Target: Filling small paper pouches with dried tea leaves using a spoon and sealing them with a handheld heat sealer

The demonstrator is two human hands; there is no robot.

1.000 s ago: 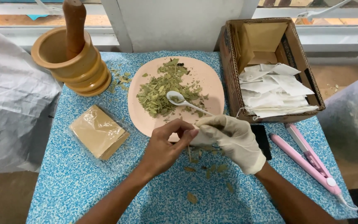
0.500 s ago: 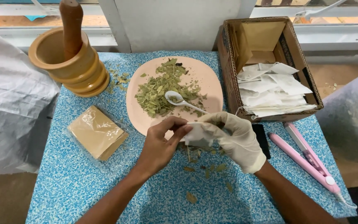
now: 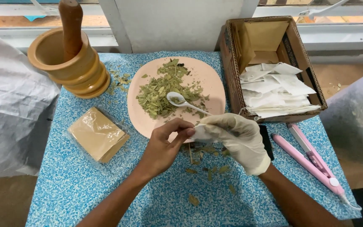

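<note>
My bare left hand (image 3: 160, 147) and my gloved right hand (image 3: 236, 138) meet over the near rim of a pink plate (image 3: 209, 80). Together they pinch a small white paper sachet (image 3: 200, 133) between their fingertips. The plate carries a heap of dried green leaves (image 3: 160, 90), and a white plastic spoon (image 3: 183, 103) lies on it with its handle pointing toward my hands. Several leaf bits (image 3: 209, 170) are scattered on the blue speckled tablecloth (image 3: 64, 185) beneath my hands.
A wooden mortar (image 3: 70, 67) with a pestle (image 3: 71, 25) stands at the back left. A plastic pack of tan sheets (image 3: 97, 134) lies left. A cardboard box (image 3: 232, 71) of white sachets (image 3: 274, 90) sits at the right, with a pink sealing tool (image 3: 309, 159) near it.
Both hands have stayed at the plate's near rim, working the sachet; my left fingers have closed in onto its edge. Nothing else has moved.
</note>
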